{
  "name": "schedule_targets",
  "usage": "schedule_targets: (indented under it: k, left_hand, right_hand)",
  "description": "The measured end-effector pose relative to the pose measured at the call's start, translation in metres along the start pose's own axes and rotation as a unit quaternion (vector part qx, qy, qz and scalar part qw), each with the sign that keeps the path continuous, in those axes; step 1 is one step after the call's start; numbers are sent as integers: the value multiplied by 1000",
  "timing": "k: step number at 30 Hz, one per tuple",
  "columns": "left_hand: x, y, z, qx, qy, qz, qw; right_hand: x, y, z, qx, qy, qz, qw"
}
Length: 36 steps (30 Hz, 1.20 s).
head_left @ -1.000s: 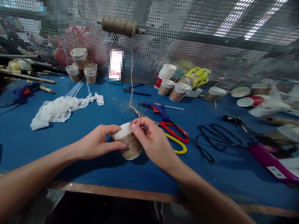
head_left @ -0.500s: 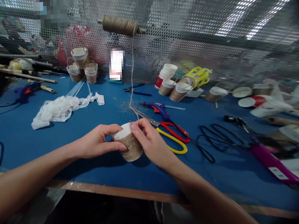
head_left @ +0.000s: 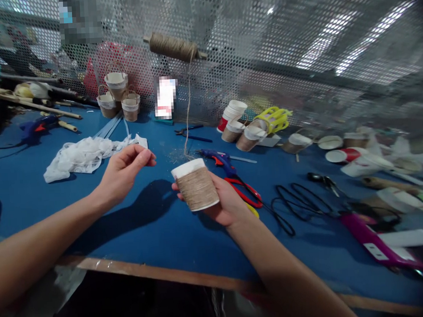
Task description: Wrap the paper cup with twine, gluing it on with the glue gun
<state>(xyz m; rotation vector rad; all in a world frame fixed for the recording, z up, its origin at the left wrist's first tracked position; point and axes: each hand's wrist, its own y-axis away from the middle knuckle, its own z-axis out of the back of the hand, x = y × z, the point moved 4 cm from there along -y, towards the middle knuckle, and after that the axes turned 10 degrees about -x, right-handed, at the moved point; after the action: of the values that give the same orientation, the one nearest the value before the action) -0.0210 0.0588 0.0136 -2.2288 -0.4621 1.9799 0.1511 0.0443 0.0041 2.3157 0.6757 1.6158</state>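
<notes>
Fingers of the right grip (head_left: 230, 204) curl round a paper cup (head_left: 197, 184), holding it tilted above the worktop (head_left: 159, 241). Brown string (head_left: 201, 193) is wound round and round it, and the top part near the rim is white and bare. The left grip (head_left: 123, 173) is near the cup but not touching it. Its fingers are bent in, with the thumb close over them; from here I can't tell if they pinch anything. A loose strand (head_left: 188, 103) hangs from the big roll (head_left: 173, 47) and drops behind the cup, where I can't see it join. I think a soft, steady hold is best, because thin paper can bend. The string should lie snug and flat, rows side by side, no humps. A glue gun (head_left: 226, 163) and scissors (head_left: 258, 201) lie close behind, so the strand might snag. Farther off sit little pails (head_left: 130, 114).
</notes>
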Motion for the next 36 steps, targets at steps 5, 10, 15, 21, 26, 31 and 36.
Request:
schedule_targets:
  k: [5,10,15,21,26,31,36]
  left_hand:
    - [9,0,-3,31,-2,62,998]
    - [8,1,-3,21,-53,33,998]
    - [-3,13,-18,127,-136,-5,983]
    - [-5,31,-35,222,-238,50,944]
    - [-3,32,-36,218,-222,71,948]
    - [0,32,-34,232,-198,72,950]
    - [5,30,-30,234,-174,81,953]
  right_hand:
    - [-2,-5,6,-25,51,64,996]
    - [2,-1,16,-157,274,354,880]
    - [-5,5,5,-128,383,445,799]
    - [-7,13,-3,-137,463,526,700]
    - [-7,17,-8,-139,507,558,643]
    - [-9,20,-10,-127,516,589,609]
    - [1,21,-4,-122,504,569,638]
